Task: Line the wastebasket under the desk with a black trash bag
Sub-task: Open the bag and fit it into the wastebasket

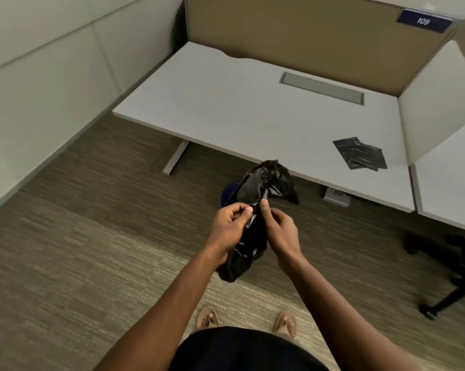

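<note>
You are pinching black trash bag (255, 210) in both grips, left hand (230, 226) and right hand (281, 231) closing on film, probably teasing mouth open. Wastebasket (230, 192) peeking behind bag, at tabletop (252, 103) edge. Spare bags (359, 156) lying on tabletop.

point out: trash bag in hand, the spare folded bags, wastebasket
trash bag (263, 183), head view: on the crumpled upper part above both hands.
spare folded bags (359, 155), head view: on the top bag of the stack on the desk.
wastebasket (229, 193), head view: on its blue rim showing behind the bag.
</note>
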`<action>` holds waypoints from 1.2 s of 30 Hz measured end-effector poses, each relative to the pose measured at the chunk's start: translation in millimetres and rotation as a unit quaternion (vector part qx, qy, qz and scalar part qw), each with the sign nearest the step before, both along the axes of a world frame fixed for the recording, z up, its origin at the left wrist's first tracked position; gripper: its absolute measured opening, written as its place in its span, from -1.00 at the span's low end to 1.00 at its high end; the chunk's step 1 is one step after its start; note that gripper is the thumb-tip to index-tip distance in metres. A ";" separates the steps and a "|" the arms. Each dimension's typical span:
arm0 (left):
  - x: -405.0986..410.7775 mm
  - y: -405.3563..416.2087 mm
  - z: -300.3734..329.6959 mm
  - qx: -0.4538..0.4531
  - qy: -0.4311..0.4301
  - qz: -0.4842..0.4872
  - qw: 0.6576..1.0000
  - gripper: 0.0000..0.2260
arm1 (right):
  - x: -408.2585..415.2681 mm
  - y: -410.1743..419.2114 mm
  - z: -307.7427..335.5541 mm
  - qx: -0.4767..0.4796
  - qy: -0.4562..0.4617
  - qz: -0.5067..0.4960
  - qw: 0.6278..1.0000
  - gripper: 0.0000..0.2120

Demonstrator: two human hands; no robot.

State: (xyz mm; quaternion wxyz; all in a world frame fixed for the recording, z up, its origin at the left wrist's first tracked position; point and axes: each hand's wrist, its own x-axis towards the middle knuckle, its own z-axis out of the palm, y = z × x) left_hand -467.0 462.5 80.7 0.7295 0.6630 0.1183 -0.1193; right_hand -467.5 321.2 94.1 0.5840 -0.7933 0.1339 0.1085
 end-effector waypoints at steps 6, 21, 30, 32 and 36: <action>7.8 7.7 -8.2 -0.011 0.007 0.118 0.993 -0.82 | 26.8 -26.4 -6.1 0.047 -0.015 -0.080 0.996 -0.82; -16.8 33.9 -21.6 -0.262 0.281 0.243 0.891 -0.54 | -28.9 -56.6 -54.9 0.114 0.096 -0.064 0.987 -0.62; -22.3 37.7 -26.6 -0.137 0.137 0.313 0.930 -0.35 | -9.5 -46.9 6.2 -0.144 -0.326 -0.128 0.925 -0.77; -42.3 37.0 -40.6 -0.015 0.099 0.242 0.965 -0.35 | -24.3 -48.2 -10.7 -0.196 -0.324 -0.065 0.923 -0.68; -67.6 38.1 -76.0 0.100 0.172 0.116 0.973 -0.63 | -59.3 -58.3 -63.7 -0.216 -0.114 0.101 0.964 -0.41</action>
